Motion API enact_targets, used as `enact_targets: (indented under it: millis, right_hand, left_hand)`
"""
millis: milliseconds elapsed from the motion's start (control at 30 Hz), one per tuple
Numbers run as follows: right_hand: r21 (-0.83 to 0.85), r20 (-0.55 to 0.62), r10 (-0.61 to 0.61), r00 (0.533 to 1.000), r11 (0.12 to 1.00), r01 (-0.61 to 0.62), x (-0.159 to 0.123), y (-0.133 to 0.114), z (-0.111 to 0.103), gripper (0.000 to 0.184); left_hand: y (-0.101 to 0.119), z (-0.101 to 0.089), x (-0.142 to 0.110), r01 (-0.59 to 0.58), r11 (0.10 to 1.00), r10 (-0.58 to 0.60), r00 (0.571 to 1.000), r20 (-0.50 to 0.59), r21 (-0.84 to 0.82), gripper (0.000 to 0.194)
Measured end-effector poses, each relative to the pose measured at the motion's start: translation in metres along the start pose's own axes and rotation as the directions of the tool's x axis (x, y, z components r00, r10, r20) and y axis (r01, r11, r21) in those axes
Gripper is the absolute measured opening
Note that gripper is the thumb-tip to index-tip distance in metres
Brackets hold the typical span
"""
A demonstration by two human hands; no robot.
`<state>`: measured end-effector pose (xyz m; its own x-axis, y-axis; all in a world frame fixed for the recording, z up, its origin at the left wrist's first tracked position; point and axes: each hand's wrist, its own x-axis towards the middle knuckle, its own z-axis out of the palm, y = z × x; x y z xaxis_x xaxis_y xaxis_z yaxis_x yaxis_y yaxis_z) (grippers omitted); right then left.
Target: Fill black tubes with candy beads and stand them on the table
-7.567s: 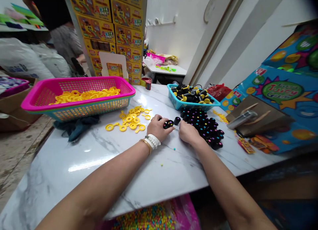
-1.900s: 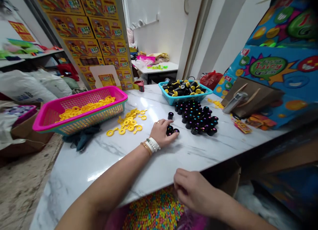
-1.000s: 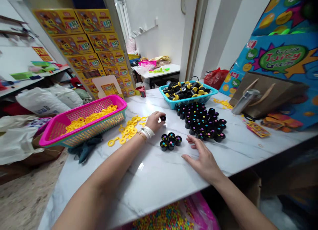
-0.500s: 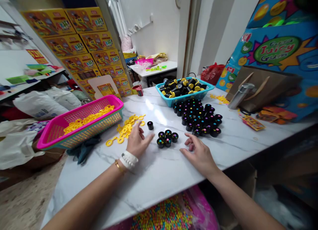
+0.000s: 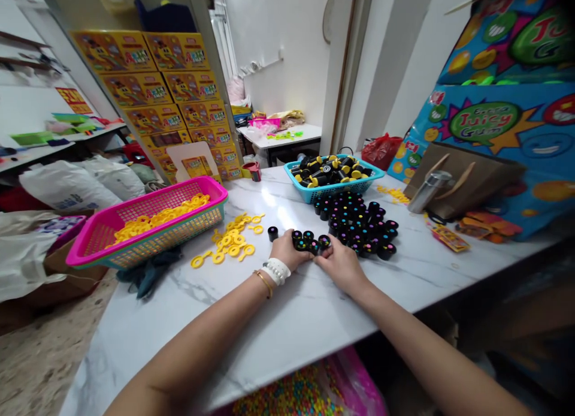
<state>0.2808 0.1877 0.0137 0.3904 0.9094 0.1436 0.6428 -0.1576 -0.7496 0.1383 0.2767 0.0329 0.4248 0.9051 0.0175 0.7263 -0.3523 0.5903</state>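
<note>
Between my two hands is a small cluster of black cups (image 5: 308, 236) with coloured candies inside. My left hand (image 5: 290, 252), with white and gold bracelets on its wrist, curls round the cluster's left and near side. My right hand (image 5: 341, 266) presses in from the right, thumb in front and fingers at the side. The thumbs nearly meet. A single black cup (image 5: 272, 234) stands just left of my left hand. Beyond my right hand is a large group of filled black cups (image 5: 357, 218). Loose yellow ring-ended pieces (image 5: 231, 239) lie to the left.
A pink basket (image 5: 148, 224) of yellow pieces stands at the left, a dark cloth (image 5: 148, 275) beside it. Behind the cups is a blue basket (image 5: 309, 194) of black-and-yellow pieces. A metal flask (image 5: 429, 191) and paper bag (image 5: 485, 170) stand right. Candies (image 5: 291, 392) fill a container below the table edge.
Both hands have come inward from either side and closed round the small cluster of cups, which is now squeezed together slightly farther right. The single cup stays apart.
</note>
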Motion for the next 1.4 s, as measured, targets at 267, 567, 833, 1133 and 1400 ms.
enact_targets:
  millis: [267, 567, 833, 1133, 1400]
  right_hand:
    - [0.307, 0.135, 0.143, 0.980, 0.935, -0.178, 0.016, 0.013, 0.007, 0.031]
    - [0.412, 0.138, 0.178, 0.974, 0.884, -0.220, 0.022, 0.020, 0.013, 0.055]
    - [0.611, 0.038, 0.211, 0.977, 0.768, -0.190, 0.003, 0.025, 0.023, 0.065]
    - [0.537, 0.082, 0.108, 0.991, 0.833, -0.135, 0.013, 0.028, 0.024, 0.035]
    - [0.485, 0.132, 0.096, 0.987, 0.862, -0.148, 0.044, 0.025, 0.027, 0.056]
  left_hand:
    - [0.014, 0.012, 0.051, 0.091, 0.990, -0.088, 0.996, -0.026, 0.104, 0.053]
    - [0.032, 0.027, 0.108, 0.095, 0.989, -0.094, 0.995, -0.015, 0.109, 0.033]
    - [0.023, 0.034, 0.112, 0.083, 0.996, -0.080, 0.993, -0.089, 0.042, 0.035]
    - [0.017, 0.037, 0.121, 0.008, 0.992, -0.014, 0.999, -0.050, -0.126, 0.031]
    - [0.011, 0.037, 0.107, 0.033, 0.991, -0.038, 0.999, -0.036, -0.132, 0.033]
